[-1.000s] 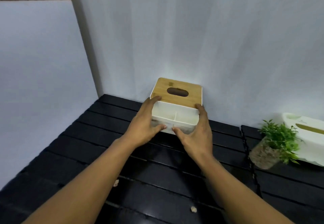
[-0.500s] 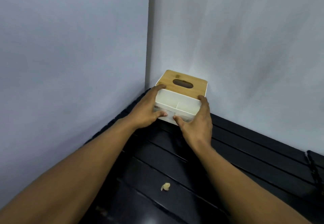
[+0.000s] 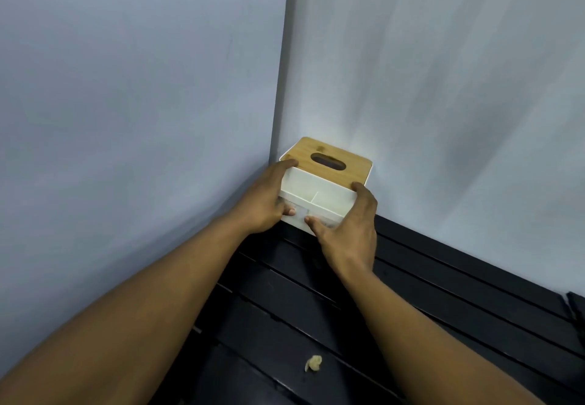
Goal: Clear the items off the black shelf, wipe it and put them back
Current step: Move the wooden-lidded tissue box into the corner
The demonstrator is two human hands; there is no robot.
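Tissue box (image 3: 326,179) cornered btwn walls (image 3: 142,103), both hands (image 3: 264,202).

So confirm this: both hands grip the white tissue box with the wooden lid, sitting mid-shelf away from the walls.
Not mid-shelf. The head view shows the tissue box tucked into the corner where the two walls meet, on the black shelf. The left hand and right hand do grip it.
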